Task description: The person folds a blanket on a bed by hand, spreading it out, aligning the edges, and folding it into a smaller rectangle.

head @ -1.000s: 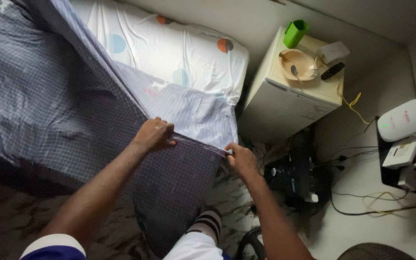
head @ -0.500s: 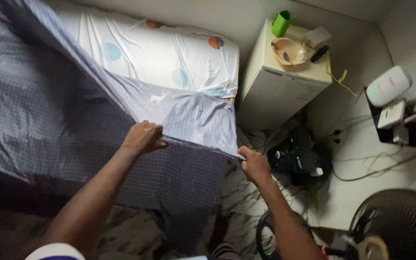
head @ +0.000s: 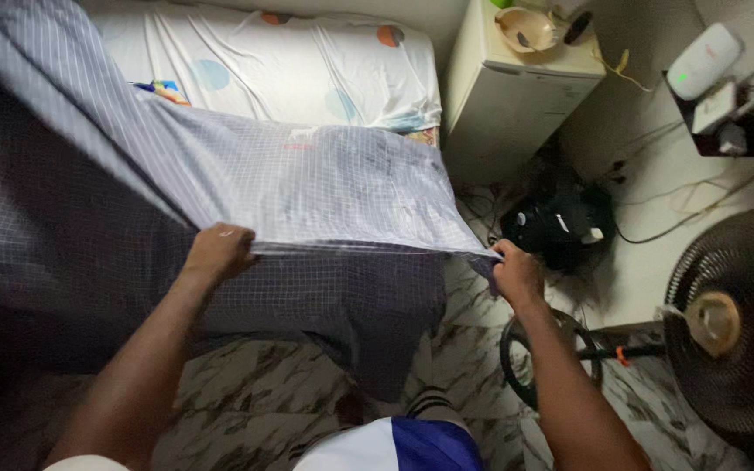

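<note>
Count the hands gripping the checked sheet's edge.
2. The left hand grips the checked sheet partway along its edge; the right hand holds its right corner. No others visible.

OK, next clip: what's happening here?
A person stands at the side of a bed, holding a grey checked sheet by its edge. The left hand and the right hand each grip that edge, stretched taut between them and lifted over the mattress, whose white cover with coloured dots shows beyond. A small fridge and a floor fan stand to the right.
</note>
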